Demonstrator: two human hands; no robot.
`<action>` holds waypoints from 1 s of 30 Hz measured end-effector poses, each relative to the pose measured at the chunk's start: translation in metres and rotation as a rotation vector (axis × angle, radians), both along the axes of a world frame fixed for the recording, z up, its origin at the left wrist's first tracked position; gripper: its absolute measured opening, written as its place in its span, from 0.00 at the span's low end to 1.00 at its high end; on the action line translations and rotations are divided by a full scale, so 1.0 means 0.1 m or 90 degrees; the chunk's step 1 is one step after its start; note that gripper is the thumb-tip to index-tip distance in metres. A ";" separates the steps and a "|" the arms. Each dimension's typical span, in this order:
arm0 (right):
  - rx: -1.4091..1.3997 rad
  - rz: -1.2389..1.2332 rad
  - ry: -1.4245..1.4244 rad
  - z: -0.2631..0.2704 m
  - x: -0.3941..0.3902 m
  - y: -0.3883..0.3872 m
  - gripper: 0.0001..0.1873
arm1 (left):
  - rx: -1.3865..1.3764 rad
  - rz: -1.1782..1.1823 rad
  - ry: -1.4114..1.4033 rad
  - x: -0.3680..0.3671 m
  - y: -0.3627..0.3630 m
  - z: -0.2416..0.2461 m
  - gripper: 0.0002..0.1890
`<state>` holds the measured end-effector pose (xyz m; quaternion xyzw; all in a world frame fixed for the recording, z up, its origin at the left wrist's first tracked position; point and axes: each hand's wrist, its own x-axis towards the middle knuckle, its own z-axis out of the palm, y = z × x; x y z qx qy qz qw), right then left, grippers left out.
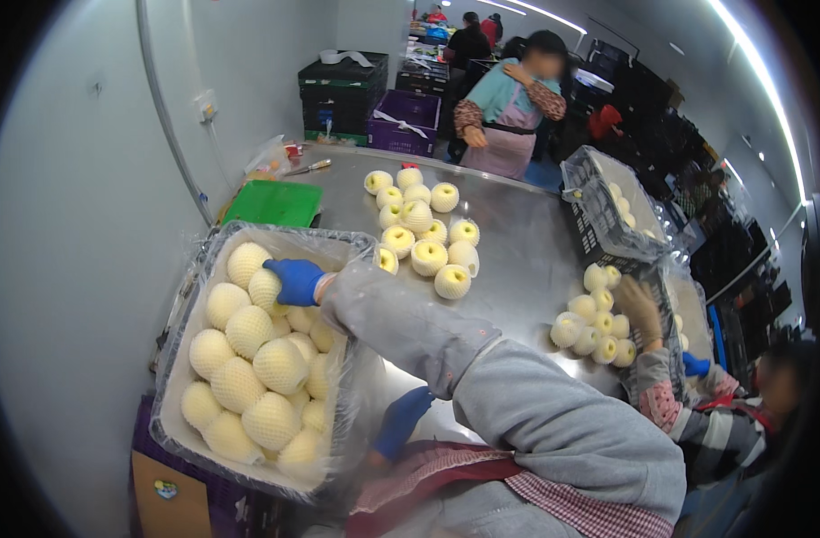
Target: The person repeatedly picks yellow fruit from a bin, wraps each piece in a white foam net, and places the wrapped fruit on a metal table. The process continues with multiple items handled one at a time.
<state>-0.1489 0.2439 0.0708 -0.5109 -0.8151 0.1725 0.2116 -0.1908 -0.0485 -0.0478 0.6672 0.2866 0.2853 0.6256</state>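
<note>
My right hand [295, 281], in a blue glove, reaches left across my body into a plastic-lined crate [339, 430]. Its fingers are on a pale apple in a white foam net [264, 289], near the crate's far side. More netted apples [247, 383] are piled in the crate against a pale inner liner. My left hand [405, 417], also blue-gloved, is low by the table's near edge, beside the crate's right side. The right sleeve partly covers it, so its fingers and any grasp cannot be made out. Several netted apples [429, 257] sit on the metal table [511, 269] beyond my arm.
A green board [273, 204] lies behind the crate, near a tool with a handle [310, 167]. At right, a co-worker's hand [639, 309] is beside another group of netted apples [602, 323] and lined crates [612, 208]. Another person [511, 114] stands across the table.
</note>
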 end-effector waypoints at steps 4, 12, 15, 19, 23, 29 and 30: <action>0.024 -0.006 0.032 0.12 -0.06 -0.24 0.49 | -0.081 -0.044 -0.033 0.03 -0.08 -0.10 0.18; -0.020 -0.053 0.015 0.09 -0.24 -0.19 0.54 | -0.061 -0.219 0.018 0.00 -0.37 0.11 0.22; -0.044 -0.062 0.044 0.09 -0.24 -0.21 0.54 | -0.059 -0.300 0.102 -0.03 -0.42 0.16 0.24; -0.062 -0.077 0.095 0.16 -0.23 -0.24 0.49 | -0.046 -0.372 0.120 -0.11 -0.53 0.27 0.24; -0.151 -0.142 0.184 0.26 -0.02 -0.33 0.46 | -0.046 -0.365 0.032 -0.22 -0.63 0.31 0.23; -0.437 -0.116 0.709 0.77 0.36 -0.83 0.44 | -0.414 -0.339 -0.101 -0.24 -0.51 0.29 0.20; -0.459 -0.056 0.812 0.83 0.45 -0.96 0.44 | -0.417 -0.331 -0.128 -0.26 -0.46 0.35 0.21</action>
